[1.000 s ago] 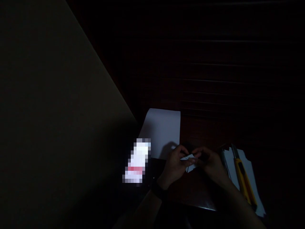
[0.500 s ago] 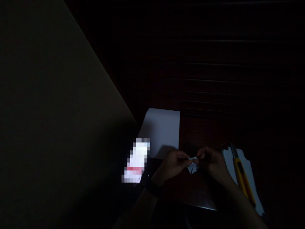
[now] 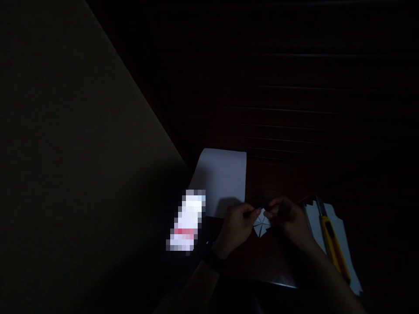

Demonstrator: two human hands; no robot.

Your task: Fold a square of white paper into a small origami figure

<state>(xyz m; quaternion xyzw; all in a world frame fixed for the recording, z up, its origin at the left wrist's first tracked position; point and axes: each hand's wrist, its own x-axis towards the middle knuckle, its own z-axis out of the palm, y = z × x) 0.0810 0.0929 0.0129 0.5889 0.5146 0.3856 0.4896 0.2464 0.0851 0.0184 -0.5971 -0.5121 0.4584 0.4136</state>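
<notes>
Between my two hands is a small piece of folded white paper, with creases running out from its middle and a slit at its lower edge. My left hand pinches its upper left side between thumb and fingers. On the upper right side, my right hand closes on it in the same way. The fingertips cover part of the paper's top edge. A dark band circles my left wrist.
White sheets lie behind my left hand. To their left glows a blurred phone screen. A yellow box cutter, blade out, rests on a stack of cut white paper at the right. The dark table's front edge runs below my hands.
My fingers have shifted up to the paper's top edge, and more of its creased face shows. The paper has tilted and moved slightly left.
</notes>
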